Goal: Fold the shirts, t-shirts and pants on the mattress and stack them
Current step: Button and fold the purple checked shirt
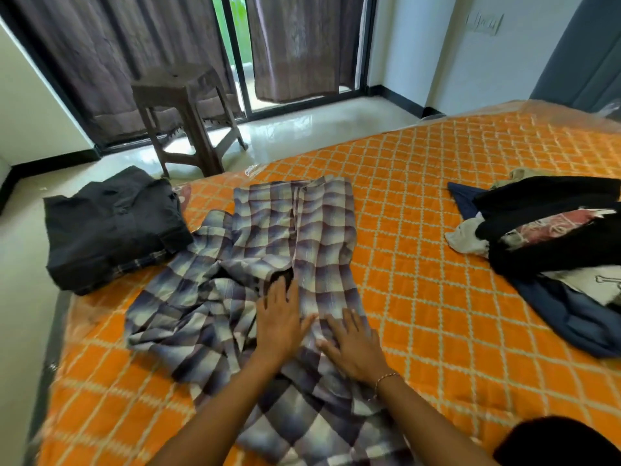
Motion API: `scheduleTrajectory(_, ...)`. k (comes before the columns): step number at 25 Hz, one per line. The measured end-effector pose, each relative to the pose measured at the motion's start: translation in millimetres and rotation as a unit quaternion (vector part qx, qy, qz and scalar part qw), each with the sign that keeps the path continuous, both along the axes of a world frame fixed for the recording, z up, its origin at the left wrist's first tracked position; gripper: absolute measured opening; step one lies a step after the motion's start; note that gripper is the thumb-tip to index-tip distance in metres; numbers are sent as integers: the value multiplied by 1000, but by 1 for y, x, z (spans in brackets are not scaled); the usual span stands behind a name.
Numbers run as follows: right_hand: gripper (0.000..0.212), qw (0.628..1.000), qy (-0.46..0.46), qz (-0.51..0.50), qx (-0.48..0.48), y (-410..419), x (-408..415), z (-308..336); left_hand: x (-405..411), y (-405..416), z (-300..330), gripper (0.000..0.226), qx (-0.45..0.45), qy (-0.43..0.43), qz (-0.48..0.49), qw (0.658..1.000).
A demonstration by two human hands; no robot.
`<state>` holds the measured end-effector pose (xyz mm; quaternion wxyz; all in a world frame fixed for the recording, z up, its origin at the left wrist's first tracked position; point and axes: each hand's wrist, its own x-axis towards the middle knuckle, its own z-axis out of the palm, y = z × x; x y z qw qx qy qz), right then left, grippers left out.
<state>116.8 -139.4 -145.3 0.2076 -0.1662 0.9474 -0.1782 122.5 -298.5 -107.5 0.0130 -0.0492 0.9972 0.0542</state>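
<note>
A purple-and-white checked shirt [302, 237] lies spread and rumpled across the orange quilted mattress [437, 264]. My left hand [280, 317] lies flat on the shirt near its middle, fingers straight. My right hand [354, 344] presses flat on the cloth just to the right, wearing a thin bracelet at the wrist. A stack of folded dark clothes [111, 227] sits at the mattress's left corner. A loose heap of unfolded clothes [551, 243], black, white, red and navy, lies at the right.
A brown plastic stool [188, 116] stands on the glossy floor beyond the mattress, before dark curtains [117, 52] and a glass sliding door. The mattress's left edge runs close beside the folded stack.
</note>
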Motion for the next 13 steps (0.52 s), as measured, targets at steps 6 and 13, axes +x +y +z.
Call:
scheduleTrajectory(6, 33, 945, -86, -230, -218, 48, 40, 13, 75, 3, -45, 97, 18, -144, -214, 966)
scheduleTrajectory(13, 30, 979, 37, -196, -41, 71, 60, 19, 79, -13, -38, 131, 7, -187, -178, 966)
